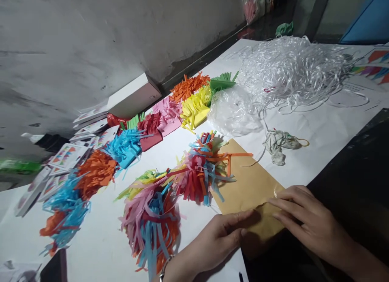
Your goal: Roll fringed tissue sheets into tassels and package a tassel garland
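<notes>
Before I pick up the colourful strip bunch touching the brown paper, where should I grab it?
I'd pinch the colourful strip bunch at its narrow far end, coming down from above. The strips are gathered closest together there; nearer you they fan out loosely, and a few lie across the brown paper, so grabbing those might pull out just a few.

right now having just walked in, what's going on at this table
A person has the left hand and right hand on the near end of a brown paper piece. Strips from a colourful tassel bunch lie over its edge. Farther back are fringed paper bundles and a tangle of white ribbon.
</notes>
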A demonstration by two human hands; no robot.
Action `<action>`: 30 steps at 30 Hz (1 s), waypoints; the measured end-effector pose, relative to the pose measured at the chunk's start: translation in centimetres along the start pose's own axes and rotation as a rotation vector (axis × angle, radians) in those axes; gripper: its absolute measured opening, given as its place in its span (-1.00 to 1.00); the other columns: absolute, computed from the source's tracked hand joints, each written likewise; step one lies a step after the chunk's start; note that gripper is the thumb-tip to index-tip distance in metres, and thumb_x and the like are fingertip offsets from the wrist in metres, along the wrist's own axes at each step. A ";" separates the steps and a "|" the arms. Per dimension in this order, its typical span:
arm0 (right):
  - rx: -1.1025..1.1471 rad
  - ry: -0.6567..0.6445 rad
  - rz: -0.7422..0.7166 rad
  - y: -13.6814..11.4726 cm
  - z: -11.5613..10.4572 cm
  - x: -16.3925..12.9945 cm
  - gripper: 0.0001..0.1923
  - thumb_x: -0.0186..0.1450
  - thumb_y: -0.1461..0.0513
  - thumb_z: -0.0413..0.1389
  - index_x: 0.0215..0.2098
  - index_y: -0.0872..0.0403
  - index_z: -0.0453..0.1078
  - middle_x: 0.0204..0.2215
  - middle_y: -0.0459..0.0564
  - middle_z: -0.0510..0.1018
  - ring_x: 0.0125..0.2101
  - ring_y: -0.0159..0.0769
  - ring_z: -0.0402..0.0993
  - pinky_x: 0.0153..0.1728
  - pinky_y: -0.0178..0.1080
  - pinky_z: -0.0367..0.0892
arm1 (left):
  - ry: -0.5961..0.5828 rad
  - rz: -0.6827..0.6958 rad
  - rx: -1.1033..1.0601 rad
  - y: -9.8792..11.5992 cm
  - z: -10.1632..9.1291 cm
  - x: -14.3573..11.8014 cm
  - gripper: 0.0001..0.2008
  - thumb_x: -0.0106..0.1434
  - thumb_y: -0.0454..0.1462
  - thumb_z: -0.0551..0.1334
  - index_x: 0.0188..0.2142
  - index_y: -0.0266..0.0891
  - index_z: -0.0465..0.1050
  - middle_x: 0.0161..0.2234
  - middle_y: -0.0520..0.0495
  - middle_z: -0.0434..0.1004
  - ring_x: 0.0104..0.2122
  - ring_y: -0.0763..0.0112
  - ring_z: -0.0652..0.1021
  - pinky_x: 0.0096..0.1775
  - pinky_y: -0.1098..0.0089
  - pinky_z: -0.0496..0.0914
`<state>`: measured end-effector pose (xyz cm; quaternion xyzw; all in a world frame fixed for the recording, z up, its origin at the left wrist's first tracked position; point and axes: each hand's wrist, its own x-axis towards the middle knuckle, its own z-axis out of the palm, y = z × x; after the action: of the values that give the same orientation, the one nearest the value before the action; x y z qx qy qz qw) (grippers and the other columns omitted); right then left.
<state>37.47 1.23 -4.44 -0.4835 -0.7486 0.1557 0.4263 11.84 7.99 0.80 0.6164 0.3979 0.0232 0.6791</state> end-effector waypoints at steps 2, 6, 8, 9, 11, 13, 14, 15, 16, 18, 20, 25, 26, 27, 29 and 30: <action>-0.080 -0.017 -0.005 0.0 0.8 0.3 -0.71 0.43 0.41 0.10 0.09 0.11 0.40 -0.22 0.02 0.48 -0.17 -0.23 0.38 -0.09 -0.13 0.28 | 0.001 0.013 0.009 0.0 0.0 0.1 -0.55 0.41 -0.16 0.23 0.27 -0.06 0.41 0.27 -0.06 0.46 0.24 0.14 0.46 0.32 0.17 0.23; -0.101 -0.050 -0.020 -0.2 1.7 1.2 -0.82 0.46 0.39 0.06 -0.08 0.10 0.47 -0.34 -0.03 0.47 -0.30 -0.25 0.39 -0.21 -0.14 0.26 | -0.016 0.034 0.022 0.2 0.1 0.2 -0.54 0.41 -0.16 0.22 0.27 -0.12 0.40 0.26 -0.10 0.47 0.24 0.12 0.47 0.32 0.16 0.24; -0.103 -0.017 -0.063 -0.2 1.7 1.3 -0.82 0.45 0.40 0.06 -0.15 0.09 0.49 -0.38 -0.06 0.47 -0.34 -0.28 0.40 -0.22 -0.15 0.26 | -0.022 0.052 0.026 0.4 0.2 0.2 -0.54 0.42 -0.16 0.20 0.28 -0.13 0.39 0.26 -0.10 0.46 0.23 0.12 0.48 0.31 0.15 0.25; -0.106 0.002 -0.094 -0.1 1.7 1.2 -0.81 0.45 0.42 0.06 -0.15 0.09 0.49 -0.38 -0.06 0.49 -0.35 -0.30 0.41 -0.21 -0.15 0.26 | -0.018 0.059 0.027 0.4 0.2 0.2 -0.54 0.42 -0.16 0.20 0.28 -0.13 0.40 0.26 -0.09 0.47 0.23 0.12 0.48 0.30 0.15 0.26; -0.115 0.023 -0.151 0.0 1.7 0.9 -0.77 0.43 0.46 0.03 -0.13 0.11 0.48 -0.36 -0.05 0.54 -0.35 -0.32 0.44 -0.16 -0.13 0.28 | -0.004 0.061 0.031 0.4 0.3 0.1 -0.55 0.42 -0.17 0.20 0.26 -0.12 0.42 0.25 -0.08 0.48 0.21 0.12 0.50 0.29 0.13 0.28; -0.124 0.015 -0.183 0.0 1.8 0.7 -0.74 0.42 0.49 0.01 -0.13 0.12 0.47 -0.34 -0.05 0.56 -0.34 -0.33 0.46 -0.13 -0.11 0.29 | 0.008 0.057 0.037 0.4 0.3 0.2 -0.57 0.41 -0.18 0.20 0.25 -0.11 0.44 0.24 -0.07 0.49 0.21 0.13 0.50 0.30 0.11 0.27; -0.123 0.011 -0.181 0.0 1.9 0.5 -0.75 0.42 0.48 0.01 -0.14 0.12 0.47 -0.34 -0.05 0.57 -0.34 -0.33 0.47 -0.12 -0.11 0.30 | 0.011 0.055 0.043 0.3 0.3 0.2 -0.57 0.41 -0.19 0.20 0.24 -0.11 0.44 0.24 -0.06 0.49 0.21 0.13 0.50 0.30 0.11 0.27; -0.116 0.013 -0.171 -0.1 2.0 0.4 -0.75 0.42 0.48 0.01 -0.14 0.11 0.46 -0.35 -0.05 0.57 -0.34 -0.33 0.47 -0.12 -0.11 0.31 | 0.014 0.051 0.049 0.2 0.3 0.2 -0.57 0.40 -0.19 0.20 0.24 -0.10 0.44 0.24 -0.06 0.48 0.21 0.13 0.50 0.31 0.10 0.26; -0.104 0.017 -0.159 -0.2 2.0 0.4 -0.76 0.42 0.47 0.01 -0.15 0.10 0.46 -0.35 -0.05 0.57 -0.34 -0.32 0.48 -0.13 -0.12 0.33 | 0.020 0.047 0.050 0.1 0.3 0.3 -0.57 0.40 -0.20 0.20 0.24 -0.10 0.45 0.25 -0.07 0.48 0.21 0.12 0.50 0.31 0.09 0.26; -0.060 0.027 -0.117 -0.5 1.9 0.2 -0.79 0.42 0.43 0.04 -0.20 0.07 0.46 -0.38 -0.07 0.55 -0.35 -0.32 0.47 -0.18 -0.15 0.37 | 0.032 0.034 0.045 0.1 0.3 0.4 -0.57 0.39 -0.19 0.22 0.23 -0.12 0.46 0.24 -0.10 0.48 0.21 0.10 0.50 0.30 0.08 0.27; 0.016 0.064 -0.046 -0.7 1.4 -0.2 -0.84 0.40 0.38 0.08 -0.28 0.03 0.44 -0.41 -0.09 0.52 -0.37 -0.31 0.48 -0.27 -0.24 0.41 | 0.039 0.031 0.041 0.2 0.3 0.4 -0.55 0.38 -0.17 0.23 0.23 -0.15 0.46 0.26 -0.12 0.46 0.23 0.09 0.48 0.31 0.10 0.26; 0.263 0.262 0.344 -1.9 0.0 -2.1 -0.92 0.40 0.19 0.16 -0.12 -0.07 0.41 -0.42 -0.15 0.57 -0.47 -0.34 0.58 -0.42 -0.42 0.51 | 0.093 0.072 0.088 0.7 0.1 -0.1 -0.44 0.36 -0.18 0.26 0.34 -0.12 0.31 0.34 -0.13 0.35 0.28 0.12 0.41 0.31 0.18 0.23; 0.330 0.247 0.390 -2.4 0.1 -2.7 -0.75 0.40 0.12 0.18 0.04 -0.09 0.37 -0.41 -0.15 0.59 -0.48 -0.33 0.59 -0.41 -0.41 0.53 | 0.117 0.065 0.127 0.8 0.1 -0.3 -0.40 0.37 -0.18 0.26 0.37 -0.10 0.25 0.31 -0.15 0.40 0.21 0.12 0.48 0.26 0.17 0.31; 0.403 0.202 0.412 -3.1 0.3 -3.2 -0.54 0.39 0.05 0.21 0.21 -0.11 0.27 -0.40 -0.14 0.61 -0.48 -0.31 0.61 -0.41 -0.39 0.55 | 0.140 0.048 0.171 0.8 0.2 -0.6 -0.36 0.37 -0.16 0.25 0.40 -0.10 0.18 0.24 -0.19 0.49 0.08 0.14 0.57 0.16 0.16 0.40; 0.531 0.058 0.413 -4.7 1.2 -4.1 -0.11 0.31 -0.02 0.29 0.44 -0.15 -0.07 -0.30 -0.09 0.66 -0.45 -0.27 0.64 -0.40 -0.36 0.59 | 0.193 0.003 0.229 0.7 0.4 -1.3 -0.29 0.38 -0.12 0.23 0.44 -0.11 0.06 0.04 -0.21 0.65 -0.26 0.26 0.64 -0.14 0.24 0.51; 0.579 -0.023 0.407 -5.6 2.0 -4.6 0.06 0.26 0.02 0.34 0.49 -0.18 -0.23 -0.23 -0.07 0.67 -0.41 -0.26 0.65 -0.37 -0.35 0.60 | 0.230 -0.012 0.236 0.7 0.5 -1.7 -0.26 0.37 -0.10 0.24 0.45 -0.13 0.02 -0.03 -0.21 0.68 -0.37 0.31 0.61 -0.25 0.29 0.49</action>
<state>33.41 -5.02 -4.21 -0.4800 -0.5666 0.4485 0.4975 11.32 6.85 2.19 0.6827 0.4766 0.0429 0.5521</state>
